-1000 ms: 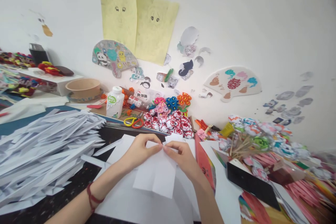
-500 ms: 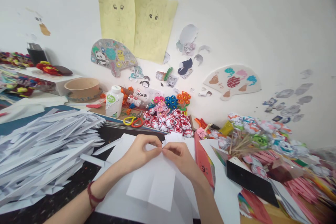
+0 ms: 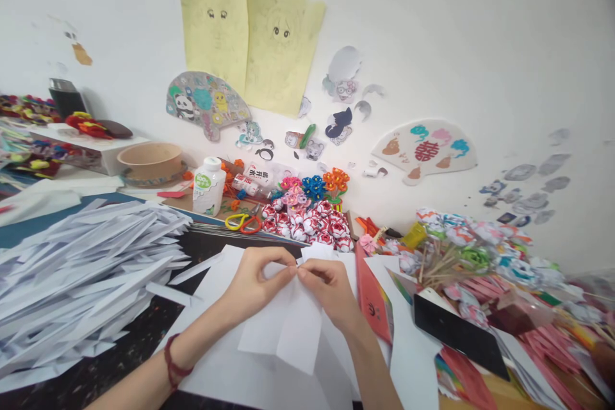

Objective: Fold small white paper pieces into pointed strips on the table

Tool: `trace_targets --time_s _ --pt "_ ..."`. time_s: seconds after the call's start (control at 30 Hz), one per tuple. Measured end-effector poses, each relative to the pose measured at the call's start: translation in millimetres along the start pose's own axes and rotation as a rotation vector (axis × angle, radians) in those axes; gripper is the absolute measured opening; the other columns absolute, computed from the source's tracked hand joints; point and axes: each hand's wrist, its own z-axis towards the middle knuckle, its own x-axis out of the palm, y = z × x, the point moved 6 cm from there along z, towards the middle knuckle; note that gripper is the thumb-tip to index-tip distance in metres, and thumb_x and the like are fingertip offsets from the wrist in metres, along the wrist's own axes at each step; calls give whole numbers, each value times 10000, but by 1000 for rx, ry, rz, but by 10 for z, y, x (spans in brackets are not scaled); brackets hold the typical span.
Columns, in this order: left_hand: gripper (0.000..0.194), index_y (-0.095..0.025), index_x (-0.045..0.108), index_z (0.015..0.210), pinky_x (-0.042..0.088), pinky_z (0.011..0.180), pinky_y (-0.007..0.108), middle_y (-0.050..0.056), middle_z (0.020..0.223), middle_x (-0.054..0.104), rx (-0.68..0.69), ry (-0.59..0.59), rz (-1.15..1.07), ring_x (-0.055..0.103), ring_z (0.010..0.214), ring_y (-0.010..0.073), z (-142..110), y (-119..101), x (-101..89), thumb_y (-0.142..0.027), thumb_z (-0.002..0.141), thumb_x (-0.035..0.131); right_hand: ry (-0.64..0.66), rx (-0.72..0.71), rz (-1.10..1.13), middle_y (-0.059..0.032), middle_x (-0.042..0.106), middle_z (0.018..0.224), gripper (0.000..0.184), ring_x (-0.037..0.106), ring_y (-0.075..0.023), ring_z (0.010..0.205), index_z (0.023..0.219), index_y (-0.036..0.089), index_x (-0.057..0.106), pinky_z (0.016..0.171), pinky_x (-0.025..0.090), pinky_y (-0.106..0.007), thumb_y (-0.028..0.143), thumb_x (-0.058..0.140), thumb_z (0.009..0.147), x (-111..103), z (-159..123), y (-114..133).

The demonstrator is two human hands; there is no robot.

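Observation:
A creased sheet of white paper (image 3: 298, 333) hangs between my two hands, its lower part spread over larger white sheets (image 3: 216, 362). My left hand (image 3: 262, 278) pinches its top edge between thumb and forefinger. Almost touching those fingertips, my right hand (image 3: 329, 285) pinches the same edge. A fold line runs down the sheet and its lower corner sticks out. To the left lies a big heap of folded white paper strips (image 3: 91, 269), with a few loose strips near my left wrist.
Behind my hands are red-and-white paper flowers (image 3: 307, 224), scissors (image 3: 245, 223) and a white bottle (image 3: 209, 187). On the right lie a red packet (image 3: 375, 301), a black phone (image 3: 459, 333) and more flowers on sticks (image 3: 475, 256). A wooden ring (image 3: 150, 163) stands at the back left.
The lower part of the creased paper has shifted slightly right and bends more along its crease. Both hands keep their pinch at nearly the same spot.

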Motion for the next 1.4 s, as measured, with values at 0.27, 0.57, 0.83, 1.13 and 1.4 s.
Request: trace_targets --time_s 0.27,0.57,0.83,1.13,1.4 --pt "172 -145 633 710 420 641 206 10 712 661 12 -20 25 577 672 139 -17 -12 -11 -257 811 551 -18 6 -19 -15 576 671 235 486 -134 630 697 154 664 571 378 -231 327 564 821 7 -4 17" --pt "217 -173 675 761 379 633 219 7 767 697 -56 14 95 594 713 153 49 108 -53 -344 819 555 -61 -11 -129 -26 620 747 224 526 -144 684 773 158 667 601 400 -226 361 584 815 -119 14 6" --pt "206 -174 684 770 403 643 227 16 782 704 -114 -40 114 605 721 163 48 208 -39 -325 813 551 -163 25 -148 -51 675 739 259 580 -176 674 771 152 706 600 445 -256 393 612 787 -193 34 -121" --pt "209 -158 680 766 431 635 215 27 774 704 -148 -57 18 618 725 170 44 215 -48 -332 797 567 -168 33 -98 -61 675 742 271 584 -193 685 776 151 717 600 463 -280 403 619 775 -190 28 -143" --pt "219 -156 682 771 421 608 210 31 768 701 -166 -59 26 609 705 168 45 231 -56 -344 791 573 -166 61 -71 -51 675 731 264 584 -184 659 752 161 704 587 453 -269 413 624 771 -185 19 -166"
